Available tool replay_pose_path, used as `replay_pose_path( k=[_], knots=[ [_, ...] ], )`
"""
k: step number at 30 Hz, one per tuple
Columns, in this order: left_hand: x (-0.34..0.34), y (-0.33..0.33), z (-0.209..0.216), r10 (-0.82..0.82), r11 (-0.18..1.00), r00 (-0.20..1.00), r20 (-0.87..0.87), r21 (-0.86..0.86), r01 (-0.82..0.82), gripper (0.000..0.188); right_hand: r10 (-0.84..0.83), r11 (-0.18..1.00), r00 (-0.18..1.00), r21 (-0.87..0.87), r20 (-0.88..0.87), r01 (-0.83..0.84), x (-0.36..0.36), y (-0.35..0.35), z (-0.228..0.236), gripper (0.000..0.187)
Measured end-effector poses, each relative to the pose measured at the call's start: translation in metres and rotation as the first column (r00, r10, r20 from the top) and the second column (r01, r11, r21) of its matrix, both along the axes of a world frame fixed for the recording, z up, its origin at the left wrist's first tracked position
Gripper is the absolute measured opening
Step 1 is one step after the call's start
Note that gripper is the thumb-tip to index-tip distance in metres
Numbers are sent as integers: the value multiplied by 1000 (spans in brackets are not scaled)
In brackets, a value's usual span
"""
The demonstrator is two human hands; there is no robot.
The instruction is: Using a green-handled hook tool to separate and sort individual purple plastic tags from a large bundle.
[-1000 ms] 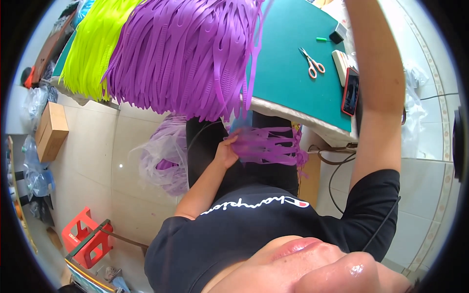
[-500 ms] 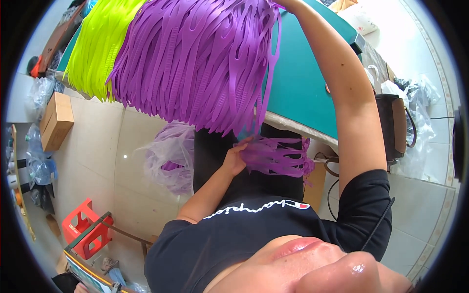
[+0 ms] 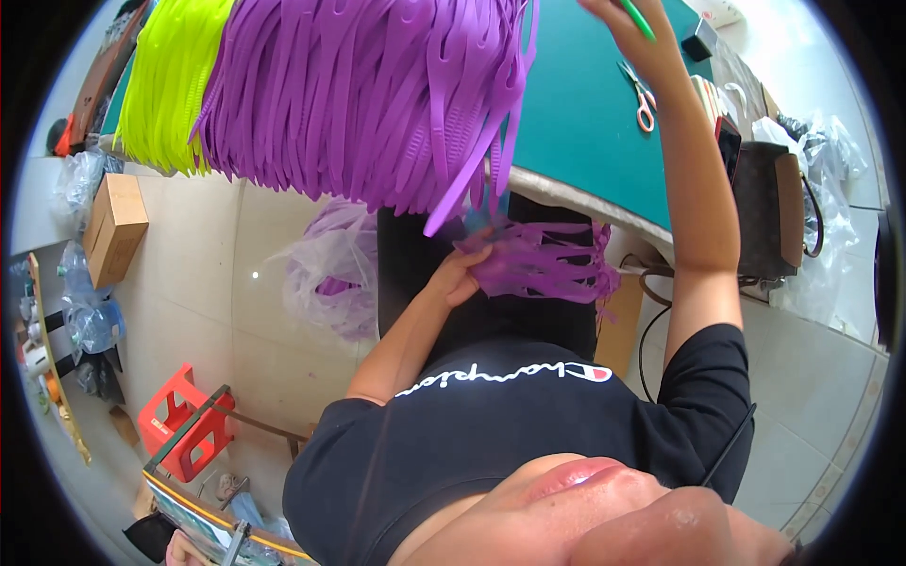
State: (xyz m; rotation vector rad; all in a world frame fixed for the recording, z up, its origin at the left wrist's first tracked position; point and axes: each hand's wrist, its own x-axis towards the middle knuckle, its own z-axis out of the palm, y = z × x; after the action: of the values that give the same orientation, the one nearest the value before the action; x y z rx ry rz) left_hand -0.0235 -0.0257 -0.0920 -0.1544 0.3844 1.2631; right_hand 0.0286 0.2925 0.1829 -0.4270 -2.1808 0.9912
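Note:
A thick row of purple rubber straps [image 3: 349,104], with slots and ridged ends, hangs over the near edge of the green table [image 3: 585,132]. Bright yellow-green straps [image 3: 170,94] of the same sort hang to their left. Over my lap, my left hand [image 3: 462,275] is closed round a bunch of loose purple straps [image 3: 543,259] that fans out to the right. My right hand [image 3: 637,38] is raised over the table's right side, apart from the hanging row, its fingertips partly cut off by the top edge. It grips a slim green pen-like tool [image 3: 638,19].
Scissors [image 3: 644,106] with orange-and-white handles lie on the table beside my right forearm. A brown handbag [image 3: 769,208] stands past the table's right end. A clear plastic bag [image 3: 330,269] of purple straps sits left of my lap. Farther left are a carton [image 3: 115,229] and a red stool [image 3: 184,424].
My right hand has drawn back from the top of the purple row toward the right, bringing the green tool and scissors into view. My left hand stays on its bunch, slightly higher in view.

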Motion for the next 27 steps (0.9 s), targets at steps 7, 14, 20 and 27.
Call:
replay_pose_path(
  k=[7, 14, 20, 27],
  knots=[
    [-2, -1, 41, 128, 990, 972, -196, -30, -136, 28, -98, 962, 993, -247, 69, 112, 95, -157, -54, 5],
    [4, 9, 101, 89, 995, 994, -59, -36, -91, 33, -203, 940, 977, -270, 59, 211, 123, -203, -95, 12],
    [22, 9, 139, 107, 993, 888, -447, 91, -74, 61, -206, 917, 978, -352, -20, 186, 134, -212, -105, 28],
    [29, 7, 141, 111, 993, 713, -692, 107, -51, 55, -188, 673, 963, -739, -194, -18, 137, -236, -130, 15]
  ],
)
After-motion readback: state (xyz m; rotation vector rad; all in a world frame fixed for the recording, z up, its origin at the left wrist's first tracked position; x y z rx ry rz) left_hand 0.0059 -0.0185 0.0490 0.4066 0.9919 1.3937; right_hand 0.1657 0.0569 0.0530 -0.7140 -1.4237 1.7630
